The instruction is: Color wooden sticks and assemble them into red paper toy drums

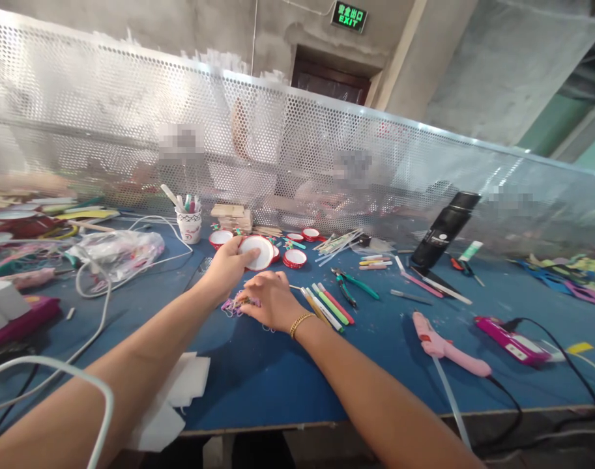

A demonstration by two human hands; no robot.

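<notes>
My left hand [226, 267] grips a shallow red-and-white paper cup [259, 253], its thumb on the white round face. Below and to the right, my right hand [272, 301] bends its fingers down over a small tangle of purple and white cords [232, 306]. Those fingers are pinched on the cords, though the tips are partly hidden. More cups of the same kind stand just behind, including a red patterned cup [294, 259] to the right and another cup [221, 238] to the left.
Several markers [329, 306] lie right of my right hand, near green-handled pliers [348, 286]. Farther right are a pink glue gun [448, 348], a magenta power strip [509, 340] and a tilted black bottle [444, 231]. A pen cup [188, 225] and white cable [101, 319] are leftward; perforated metal panel [287, 150] behind.
</notes>
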